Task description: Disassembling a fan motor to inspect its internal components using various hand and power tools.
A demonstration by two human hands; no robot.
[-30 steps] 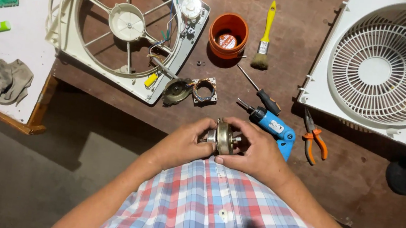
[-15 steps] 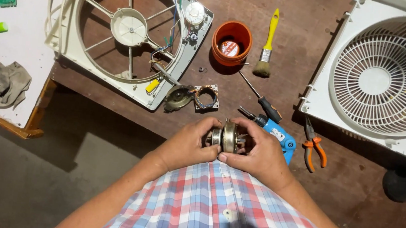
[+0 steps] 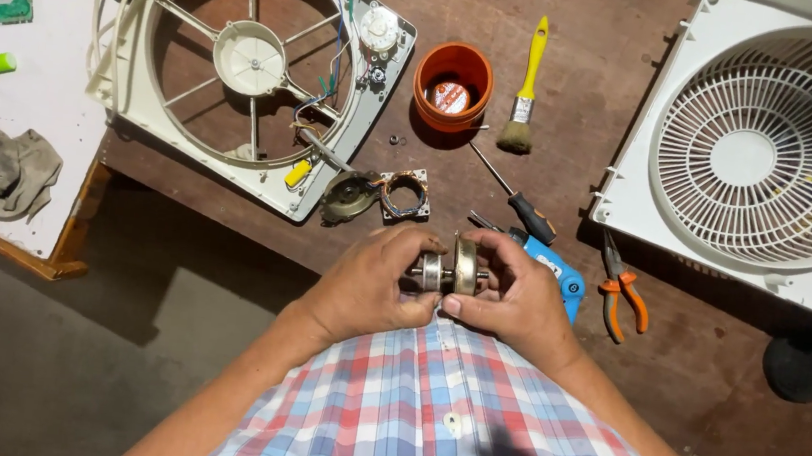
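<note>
Both my hands hold a small metal fan-motor rotor (image 3: pixel 452 266) on its shaft, just above the near edge of the brown workbench (image 3: pixel 711 391). My left hand (image 3: pixel 364 289) pinches the smaller silver end. My right hand (image 3: pixel 515 295) grips the wider brass-coloured disc. The shaft lies horizontal between the two hands. Just beyond the hands lie a motor end cap (image 3: pixel 349 196) and a stator with copper windings (image 3: pixel 403 194).
A white fan frame (image 3: pixel 183 149) with wires lies at the back left, a white fan grille (image 3: pixel 766 155) at the right. An orange cup (image 3: pixel 453 87), yellow brush (image 3: pixel 527 85), black screwdriver (image 3: pixel 519 202), blue tool (image 3: pixel 557 274), orange pliers (image 3: pixel 621 291), black round cap (image 3: pixel 806 364) surround them. A rag (image 3: pixel 15 172) lies on the white side table.
The rotor has turned in my hands, from showing its round face to lying with the shaft sideways. My hands stay close together at the bench edge.
</note>
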